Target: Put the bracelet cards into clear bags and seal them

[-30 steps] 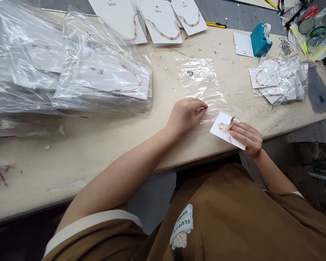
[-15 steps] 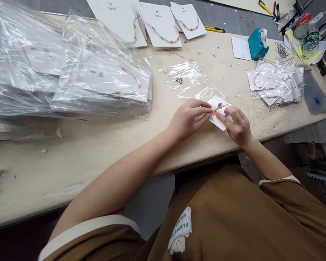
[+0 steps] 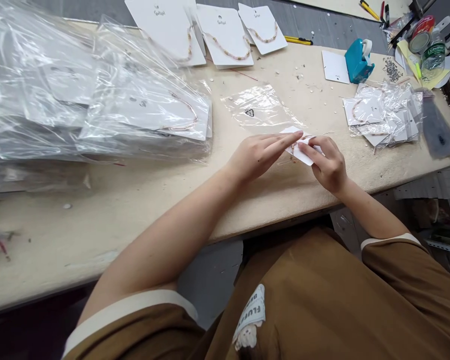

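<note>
Left hand reaching in from the lower left, fingers straight and close together, tips on the upper edge of a small white jewellery card; thumb out of sight, so no telling whether that side is pinched. Right hand curled, thumb and fingers closed on the card's right end. Both hands together, close to the front edge of a cream work table, with the card tilted between them. Thin beaded chain across the card, too small to make out in detail, one fine strand trailing toward the table.

Just beyond the card, a clear plastic bag lying flat, marked with a small dark triangle. Farther left, large stacks of bagged necklace cards. Along the far edge, unbagged necklace cards. To the right, a smaller pile of bagged cards, a teal tape dispenser and a water bottle.

Step in hand, by appearance: settling the chain on the card, ahead of bagging. Next move, seemingly calling for a light, even hold to keep the strand in place, with the bag within easy reach.
</note>
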`<state>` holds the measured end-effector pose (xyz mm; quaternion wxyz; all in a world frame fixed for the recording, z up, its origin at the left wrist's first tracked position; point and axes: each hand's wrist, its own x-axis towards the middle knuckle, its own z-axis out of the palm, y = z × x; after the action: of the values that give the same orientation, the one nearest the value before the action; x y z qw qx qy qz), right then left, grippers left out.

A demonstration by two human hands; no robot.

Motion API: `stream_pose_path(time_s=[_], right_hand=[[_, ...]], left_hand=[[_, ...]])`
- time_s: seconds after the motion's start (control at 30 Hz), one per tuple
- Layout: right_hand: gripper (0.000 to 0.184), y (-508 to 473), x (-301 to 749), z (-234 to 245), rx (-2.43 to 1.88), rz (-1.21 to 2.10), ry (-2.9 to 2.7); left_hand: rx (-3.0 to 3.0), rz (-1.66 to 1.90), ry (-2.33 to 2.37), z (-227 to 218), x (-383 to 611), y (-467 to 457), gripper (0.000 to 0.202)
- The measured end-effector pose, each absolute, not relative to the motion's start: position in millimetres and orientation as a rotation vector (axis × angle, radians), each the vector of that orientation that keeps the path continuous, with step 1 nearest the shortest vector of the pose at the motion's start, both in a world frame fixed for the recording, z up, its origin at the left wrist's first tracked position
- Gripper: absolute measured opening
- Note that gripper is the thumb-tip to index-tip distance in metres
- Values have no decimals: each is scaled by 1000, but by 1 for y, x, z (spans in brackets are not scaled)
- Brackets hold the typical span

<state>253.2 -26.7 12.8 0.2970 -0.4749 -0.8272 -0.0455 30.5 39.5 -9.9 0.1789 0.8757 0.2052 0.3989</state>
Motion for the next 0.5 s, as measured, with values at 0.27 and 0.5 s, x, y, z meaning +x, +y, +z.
stream_pose_path(time_s=[0.27,0.5], right_hand=[[27,-5,243,20,-1086,-178,-2248],[45,-4,282,1,-1198,-310,-2205]], left_hand=[[2301,1327,666,-9,32,35,31],[1828,1450,848,-12,30,41,30]])
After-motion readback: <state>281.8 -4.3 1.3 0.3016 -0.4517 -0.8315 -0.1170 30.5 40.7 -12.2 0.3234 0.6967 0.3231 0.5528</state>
